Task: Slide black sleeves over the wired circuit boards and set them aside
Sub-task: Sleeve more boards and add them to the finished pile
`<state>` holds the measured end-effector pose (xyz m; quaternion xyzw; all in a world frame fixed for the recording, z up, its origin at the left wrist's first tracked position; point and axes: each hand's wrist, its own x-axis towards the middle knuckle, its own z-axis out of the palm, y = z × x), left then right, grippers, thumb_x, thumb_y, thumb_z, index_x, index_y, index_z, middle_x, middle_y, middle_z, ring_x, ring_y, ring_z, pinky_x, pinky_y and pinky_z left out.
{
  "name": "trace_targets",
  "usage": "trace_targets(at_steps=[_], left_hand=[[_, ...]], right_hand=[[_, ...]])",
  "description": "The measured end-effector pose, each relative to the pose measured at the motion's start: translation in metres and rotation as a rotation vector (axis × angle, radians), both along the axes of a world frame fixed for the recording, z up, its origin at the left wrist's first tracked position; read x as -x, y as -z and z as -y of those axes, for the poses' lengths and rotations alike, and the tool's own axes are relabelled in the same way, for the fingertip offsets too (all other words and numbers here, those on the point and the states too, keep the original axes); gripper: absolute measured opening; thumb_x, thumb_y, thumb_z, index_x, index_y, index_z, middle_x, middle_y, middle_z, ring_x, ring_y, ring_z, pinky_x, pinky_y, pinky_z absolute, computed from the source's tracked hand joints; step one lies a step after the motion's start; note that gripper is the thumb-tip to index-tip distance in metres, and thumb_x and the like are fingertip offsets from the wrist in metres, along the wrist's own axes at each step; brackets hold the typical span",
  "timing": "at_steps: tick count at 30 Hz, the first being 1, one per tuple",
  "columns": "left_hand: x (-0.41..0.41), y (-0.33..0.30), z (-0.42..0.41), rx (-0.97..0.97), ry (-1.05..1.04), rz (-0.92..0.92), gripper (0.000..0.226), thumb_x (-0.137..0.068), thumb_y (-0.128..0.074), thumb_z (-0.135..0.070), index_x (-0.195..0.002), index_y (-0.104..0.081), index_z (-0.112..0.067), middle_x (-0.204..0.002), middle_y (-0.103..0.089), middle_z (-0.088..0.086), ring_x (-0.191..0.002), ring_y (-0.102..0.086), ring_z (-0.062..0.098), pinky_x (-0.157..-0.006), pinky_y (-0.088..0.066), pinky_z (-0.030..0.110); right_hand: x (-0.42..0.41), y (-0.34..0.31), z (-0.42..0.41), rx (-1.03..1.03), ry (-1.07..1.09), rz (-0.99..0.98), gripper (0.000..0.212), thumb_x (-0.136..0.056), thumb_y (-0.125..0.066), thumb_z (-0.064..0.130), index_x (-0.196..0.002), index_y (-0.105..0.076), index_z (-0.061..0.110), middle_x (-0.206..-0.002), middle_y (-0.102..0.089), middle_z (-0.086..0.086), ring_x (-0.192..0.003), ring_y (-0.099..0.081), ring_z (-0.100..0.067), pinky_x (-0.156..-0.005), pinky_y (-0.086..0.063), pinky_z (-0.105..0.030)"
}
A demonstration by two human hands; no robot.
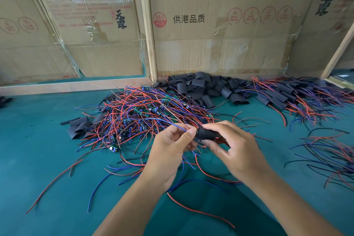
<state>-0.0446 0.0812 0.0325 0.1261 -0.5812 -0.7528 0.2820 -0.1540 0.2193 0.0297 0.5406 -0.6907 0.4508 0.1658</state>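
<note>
Two hands meet just in front of the board heap (138, 109), working one black sleeve (207, 134) between them. The right hand (235, 151) pinches the sleeve, thumb below and fingers over the top, holding it level with its mouth toward the left hand (170, 149). The left hand pinches something at that mouth, thumb tip pressed against the sleeve's end, with blue and red wires (183, 166) trailing down from the grip. The board itself is not visible (likely already inside, or hidden behind the thumb), so I judge the slide to be nearly finished rather than just begun.

Holding the sleeve steady while the other hand feeds suits a soft tube that would otherwise collapse or turn.

Behind the heap, against the cardboard wall (220, 54), lies the stock of empty sleeves (201, 86), within easy reach. To the heap's right, farther along the green surface (47, 159), sleeved pieces with wires (298, 96) are piled, apparently the set-aside place. A few flat sleeves (78, 126) lie at the heap's left edge.
</note>
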Motion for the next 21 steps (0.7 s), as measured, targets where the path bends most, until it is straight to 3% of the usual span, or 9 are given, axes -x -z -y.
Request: trace_targets(at_steps=[3,7,12,16,21], left_hand=[[-0.0011,-0.002,0.0015,-0.077,0.048,-0.015,0.01,-0.093,-0.061,-0.001,-0.099,-0.064,0.007,-0.085,-0.064,0.008,-0.066,-0.058,0.015,-0.066,-0.052,0.023],[-0.0008,-0.0014,0.0019,-0.022,-0.003,0.009,0.012,-0.091,-0.064,-0.001,-0.095,-0.063,0.01,-0.079,-0.066,0.004,-0.065,-0.055,0.015,-0.066,-0.048,0.024],[-0.0015,-0.0026,0.0021,-0.064,-0.026,0.085,0.008,-0.089,-0.068,-0.004,-0.083,-0.064,-0.002,-0.073,-0.066,0.001,-0.06,-0.052,0.013,-0.065,-0.043,0.026],[-0.0021,-0.0018,0.0032,-0.094,-0.005,0.17,0.005,-0.088,-0.071,-0.008,-0.085,-0.067,-0.006,-0.066,-0.061,0.001,-0.059,-0.054,0.011,-0.059,-0.046,0.022],[-0.0019,-0.0025,0.0059,-0.199,0.072,0.253,0.016,-0.091,-0.068,-0.007,-0.075,-0.065,-0.011,-0.065,-0.058,0.0,-0.053,-0.055,0.009,-0.052,-0.047,0.02]], right_hand=[[0.002,-0.0006,-0.0013,-0.004,-0.016,0.012,0.03,-0.088,-0.073,0.017,-0.116,-0.068,0.007,-0.104,-0.066,0.001,-0.093,-0.061,-0.009,-0.084,-0.048,-0.02],[0.0018,0.0008,0.0006,-0.06,-0.049,0.0,0.03,-0.087,-0.073,0.02,-0.114,-0.068,0.009,-0.102,-0.067,0.002,-0.091,-0.062,-0.011,-0.082,-0.049,-0.024],[0.001,0.0053,0.0024,-0.045,-0.034,-0.012,0.03,-0.087,-0.076,0.014,-0.115,-0.067,0.009,-0.103,-0.067,0.001,-0.091,-0.063,-0.012,-0.081,-0.05,-0.027],[0.0003,0.0049,0.0026,-0.047,-0.019,-0.041,0.028,-0.087,-0.076,0.014,-0.114,-0.066,0.011,-0.104,-0.065,0.002,-0.09,-0.063,-0.013,-0.08,-0.05,-0.028],[-0.0038,0.004,0.0017,-0.081,-0.018,-0.116,0.025,-0.09,-0.072,0.017,-0.114,-0.066,0.011,-0.105,-0.065,0.0,-0.087,-0.065,-0.018,-0.073,-0.054,-0.036]])
